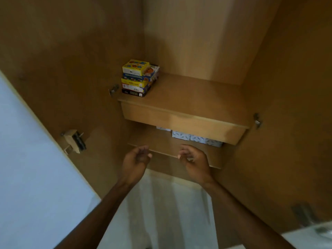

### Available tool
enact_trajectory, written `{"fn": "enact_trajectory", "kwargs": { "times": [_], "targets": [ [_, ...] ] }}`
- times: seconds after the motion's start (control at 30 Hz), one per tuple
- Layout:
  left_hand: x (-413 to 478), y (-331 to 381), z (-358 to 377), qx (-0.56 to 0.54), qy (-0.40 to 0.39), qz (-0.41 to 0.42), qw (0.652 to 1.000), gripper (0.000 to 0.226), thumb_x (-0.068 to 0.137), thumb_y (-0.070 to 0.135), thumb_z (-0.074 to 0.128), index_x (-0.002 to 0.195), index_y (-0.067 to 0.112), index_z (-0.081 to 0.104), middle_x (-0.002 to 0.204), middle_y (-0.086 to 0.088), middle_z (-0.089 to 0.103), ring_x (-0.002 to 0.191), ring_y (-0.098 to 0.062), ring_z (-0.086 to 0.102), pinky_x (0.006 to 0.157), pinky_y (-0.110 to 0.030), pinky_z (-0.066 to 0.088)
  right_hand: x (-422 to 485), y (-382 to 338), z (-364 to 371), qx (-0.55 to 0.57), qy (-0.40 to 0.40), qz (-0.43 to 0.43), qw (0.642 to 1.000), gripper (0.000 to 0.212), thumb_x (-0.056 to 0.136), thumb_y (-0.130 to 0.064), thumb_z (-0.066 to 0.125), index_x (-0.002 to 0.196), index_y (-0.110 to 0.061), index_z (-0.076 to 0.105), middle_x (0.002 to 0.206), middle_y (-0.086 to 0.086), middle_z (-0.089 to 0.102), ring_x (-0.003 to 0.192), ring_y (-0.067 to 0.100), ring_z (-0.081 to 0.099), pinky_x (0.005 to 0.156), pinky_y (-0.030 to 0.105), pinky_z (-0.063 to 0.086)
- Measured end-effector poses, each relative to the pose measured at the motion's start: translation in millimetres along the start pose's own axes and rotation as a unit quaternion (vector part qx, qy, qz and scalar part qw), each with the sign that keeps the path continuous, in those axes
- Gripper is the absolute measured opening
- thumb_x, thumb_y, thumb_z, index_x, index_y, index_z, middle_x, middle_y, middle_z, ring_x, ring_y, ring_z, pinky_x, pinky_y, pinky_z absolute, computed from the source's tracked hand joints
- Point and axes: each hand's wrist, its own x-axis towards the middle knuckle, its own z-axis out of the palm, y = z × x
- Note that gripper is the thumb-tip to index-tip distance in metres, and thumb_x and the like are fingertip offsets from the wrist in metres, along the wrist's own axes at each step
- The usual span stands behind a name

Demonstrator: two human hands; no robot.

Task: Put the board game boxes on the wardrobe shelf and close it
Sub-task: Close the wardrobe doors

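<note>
Boxes point(139, 79) stacked on shelf point(188, 97), apparently well above empty hands point(136, 159).

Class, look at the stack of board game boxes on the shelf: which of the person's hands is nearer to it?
Left. The left hand hangs almost straight below the stack of board game boxes; the right hand is below and off to its right.

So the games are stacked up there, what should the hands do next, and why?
Probably reach for the left door and swing it shut: the boxes already sit stacked on the shelf, both hands (left, right) are empty, and the wardrobe stands open.
</note>
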Motion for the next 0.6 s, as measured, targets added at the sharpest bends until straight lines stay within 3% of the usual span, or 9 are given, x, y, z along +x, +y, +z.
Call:
{"fn": "enact_trajectory", "kwargs": {
  "times": [0.13,0.23,0.3,0.4,0.53,0.6],
  "targets": [
    [-62,5,48,0.011,-0.025,0.016,1.000,0.027,0.086,0.009,0.069,0.104,0.028,0.066,0.107,0.003,0.070,0.100,-0.015,0.066,0.087,-0.030,0.054,-76,10,-64,0.007,-0.008,0.003,1.000,0.025,0.086,-0.013,0.068,0.102,-0.032,0.066,0.089,-0.009,0.072,0.083,-0.001,0.064,0.075,0.016,0.049],
    [-106,17,89,0.002,-0.030,0.014,0.999,0.025,0.086,0.005,0.068,0.106,0.018,0.067,0.105,-0.001,0.070,0.095,-0.013,0.065,0.089,-0.032,0.053,-132,20,-115,0.013,-0.006,0.024,1.000,0.021,0.087,-0.014,0.066,0.105,-0.024,0.069,0.093,-0.007,0.073,0.084,0.001,0.064,0.079,0.020,0.051],
    [-138,29,121,-0.012,-0.043,0.012,0.999,0.025,0.086,0.004,0.067,0.109,0.012,0.066,0.104,0.000,0.069,0.093,-0.009,0.064,0.091,-0.029,0.051,-170,27,-152,0.007,0.005,0.032,0.999,0.019,0.088,-0.014,0.066,0.105,-0.021,0.070,0.092,-0.008,0.073,0.083,0.000,0.064,0.077,0.016,0.050],
    [-174,46,167,-0.020,-0.078,0.029,0.996,0.025,0.087,0.005,0.066,0.110,0.013,0.066,0.102,0.005,0.068,0.093,-0.004,0.063,0.085,-0.018,0.051,-211,42,-207,-0.020,0.036,0.043,0.998,0.017,0.087,-0.015,0.067,0.102,-0.022,0.072,0.092,-0.008,0.073,0.082,0.000,0.065,0.072,0.011,0.049],
    [-212,80,233,-0.016,-0.134,0.078,0.988,0.028,0.088,0.003,0.065,0.115,0.010,0.064,0.105,0.004,0.066,0.094,-0.005,0.062,0.076,-0.007,0.049,-241,57,-279,-0.096,0.143,0.039,0.984,0.013,0.085,-0.011,0.068,0.095,-0.018,0.073,0.087,-0.005,0.071,0.077,0.000,0.065,0.068,0.005,0.046],
    [-222,95,264,0.011,-0.169,0.117,0.979,0.028,0.088,0.001,0.062,0.115,0.010,0.064,0.110,0.000,0.066,0.097,-0.011,0.062,0.079,-0.009,0.050,-239,62,-309,-0.121,0.211,0.034,0.969,0.012,0.086,-0.008,0.064,0.091,-0.016,0.072,0.085,-0.004,0.070,0.077,0.008,0.065,0.074,0.012,0.049]
  ]
}}
